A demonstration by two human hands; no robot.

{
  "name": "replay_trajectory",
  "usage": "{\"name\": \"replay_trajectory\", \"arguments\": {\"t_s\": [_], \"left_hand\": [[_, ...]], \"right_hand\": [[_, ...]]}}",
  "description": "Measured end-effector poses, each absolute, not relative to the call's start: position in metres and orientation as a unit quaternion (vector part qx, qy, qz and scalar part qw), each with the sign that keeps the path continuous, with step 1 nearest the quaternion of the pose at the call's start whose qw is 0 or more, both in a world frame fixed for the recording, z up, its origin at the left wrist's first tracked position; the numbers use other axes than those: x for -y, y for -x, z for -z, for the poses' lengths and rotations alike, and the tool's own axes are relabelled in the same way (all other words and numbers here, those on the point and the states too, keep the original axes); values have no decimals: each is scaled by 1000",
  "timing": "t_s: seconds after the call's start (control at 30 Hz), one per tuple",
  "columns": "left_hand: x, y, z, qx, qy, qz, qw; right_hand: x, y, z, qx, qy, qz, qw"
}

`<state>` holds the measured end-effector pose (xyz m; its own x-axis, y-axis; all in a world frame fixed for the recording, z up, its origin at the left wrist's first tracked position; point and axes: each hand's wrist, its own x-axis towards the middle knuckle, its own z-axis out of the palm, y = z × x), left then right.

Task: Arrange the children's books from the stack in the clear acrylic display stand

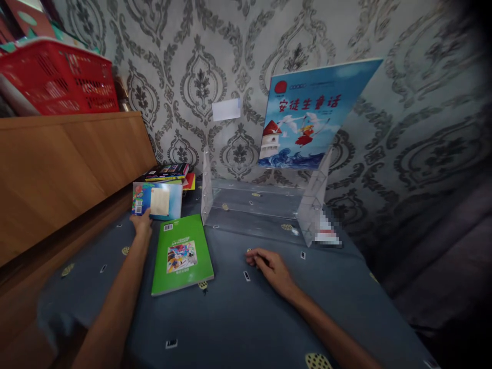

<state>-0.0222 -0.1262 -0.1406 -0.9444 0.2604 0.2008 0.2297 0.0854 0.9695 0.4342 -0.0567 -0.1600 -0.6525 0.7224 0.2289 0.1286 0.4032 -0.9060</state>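
My left hand (pixel 142 223) reaches forward and grips the near edge of a blue book (pixel 175 200), its thumb on the cover. That book carries a barcode and a pale panel. Close by on the right lies a green book (pixel 184 259) with a picture in its middle. My right hand (pixel 273 270) rests on the cloth with its fingers loosely curled together, and nothing shows in them. Beyond it stands a clear stepped rack (pixel 206 189). A large blue storybook (pixel 298 118) leans upright at the rack's upper right.
Several stacked books (pixel 169 170) lie behind the blue book. A wooden cabinet (pixel 69 174) with a red basket (pixel 61 77) on it stands left. A patterned wall (pixel 177 102) closes the back. The grey patterned cloth (pixel 230 328) covers the table. A blurred white item (pixel 326 230) sits right of the rack.
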Motion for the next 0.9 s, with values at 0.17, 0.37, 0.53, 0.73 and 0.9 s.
{"name": "replay_trajectory", "arguments": {"t_s": [0.17,0.37,0.53,0.73,0.9], "left_hand": [[139,43,136,-680,-46,-721,126],[148,48,136,-626,-2,-764,154],[146,42,134,-597,-2,-787,154],[161,29,118,-535,-81,-824,165],[143,22,91,-475,-138,-858,140]], "right_hand": [[55,-434,163,776,272,-472,318],[54,-433,165,774,270,-480,314],[55,-434,163,774,275,-476,314],[55,-434,162,777,274,-470,317],[54,-433,163,776,269,-470,323]]}}
